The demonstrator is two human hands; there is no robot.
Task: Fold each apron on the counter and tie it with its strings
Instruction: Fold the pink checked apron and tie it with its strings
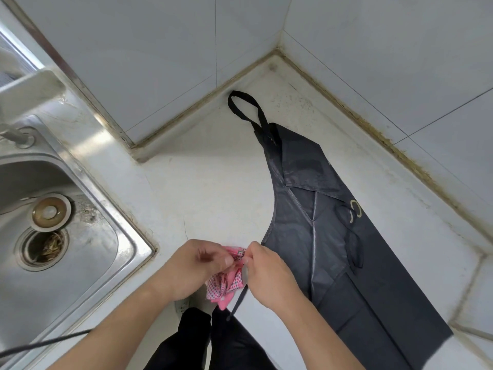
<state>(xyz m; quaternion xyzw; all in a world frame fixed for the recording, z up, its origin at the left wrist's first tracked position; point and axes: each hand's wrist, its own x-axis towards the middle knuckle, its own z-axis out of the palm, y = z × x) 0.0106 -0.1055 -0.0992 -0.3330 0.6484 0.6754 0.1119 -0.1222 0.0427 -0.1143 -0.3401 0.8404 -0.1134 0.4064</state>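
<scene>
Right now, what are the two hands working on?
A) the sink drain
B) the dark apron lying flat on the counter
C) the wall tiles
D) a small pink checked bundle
D: the left hand and right hand pinch the pink checked bundle between them, while the dark apron lies apart on the counter.

The counter [213,182] is off-white, speckled with grime. On it the larger apron [320,222] is dark charcoal grey with a slight sheen, its neck loop [244,106] black, and a pale cream curved mark [356,209] near its middle. Just left of that apron, the small folded apron [226,283] is pink with a red-and-white check. Further left, the sink [80,236] is silvery steel, its strainer [50,212] brassy.
</scene>
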